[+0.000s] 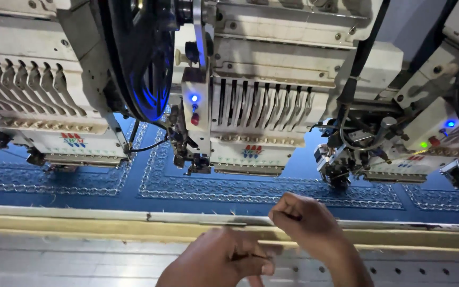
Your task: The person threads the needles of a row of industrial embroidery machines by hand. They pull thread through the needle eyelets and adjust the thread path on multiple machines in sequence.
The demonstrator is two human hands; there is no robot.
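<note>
Both hands, left hand (224,260) and right hand (301,218), have fingers curled closed.

Matt blue cloth (134,183) with shiny stitched borders lies under glossy cream-painted metal embroidery heads (256,106).

Layout at a multi-head embroidery machine. Three cream metal embroidery heads stood side by side at the rear: the left head (43,111), the middle head (253,117) and the right head (426,143). Beneath them lay the blue embroidered fabric (150,186), stretched flat. Before the fabric ran the pale metal frame rail (81,213), left to right. Nearest the camera, the left hand (221,260) was below and left of the right hand (304,220), both before the middle head.
</note>
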